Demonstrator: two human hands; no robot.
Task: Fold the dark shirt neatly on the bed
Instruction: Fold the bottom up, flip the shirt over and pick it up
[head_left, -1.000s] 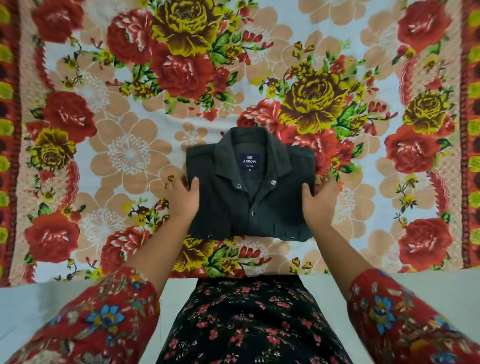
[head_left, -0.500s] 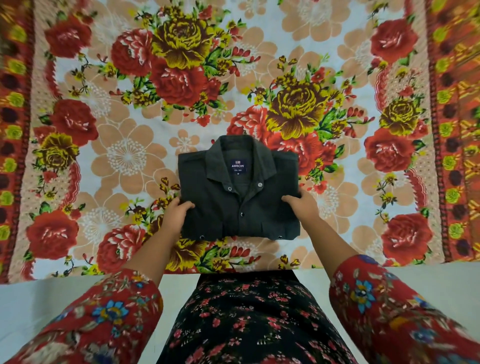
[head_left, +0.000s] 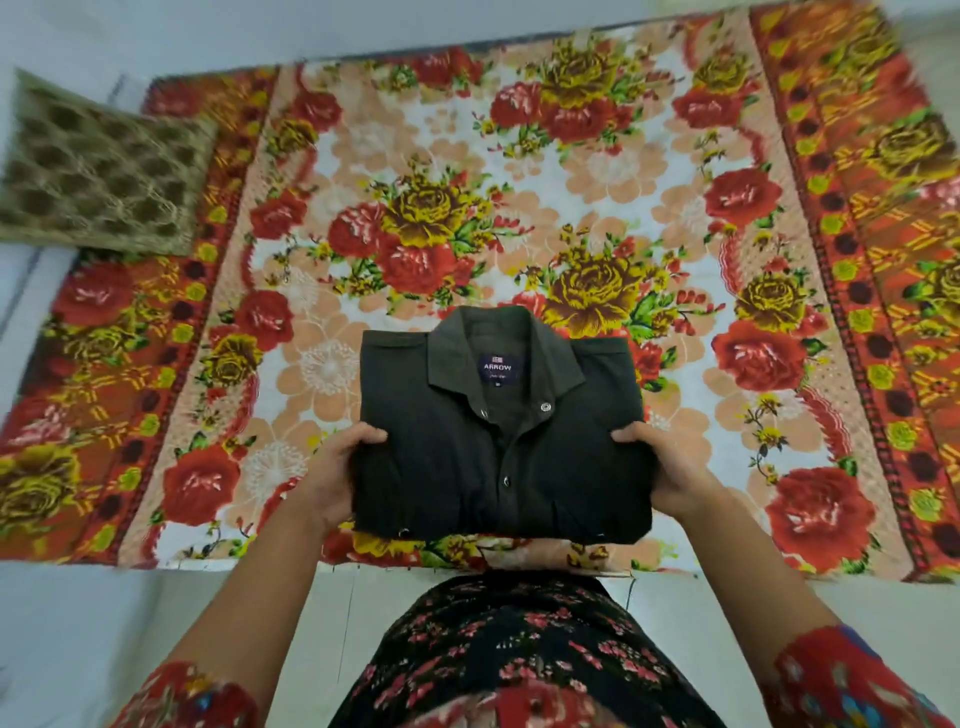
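Shirt (head_left: 501, 441) folded to a compact rectangle sits between both hands near the front edge of the bed, over the floral bedsheet (head_left: 519, 171); whether it rests on the sheet or is lifted just clear of it, I cannot tell. The left hand (head_left: 332, 480) grips its left edge, thumb on top and fingers tucked under; the right hand (head_left: 670, 467) grips the right edge the same way. To do this step well, I judge both sides should carry equal, level support, so the layers underneath do not slide or sag open, and the bundle should be set down flat. It is dark charcoal, collar up and away from the person, navy neck label reading ARROW, snap buttons along the placket, bottom fold nearest the body.
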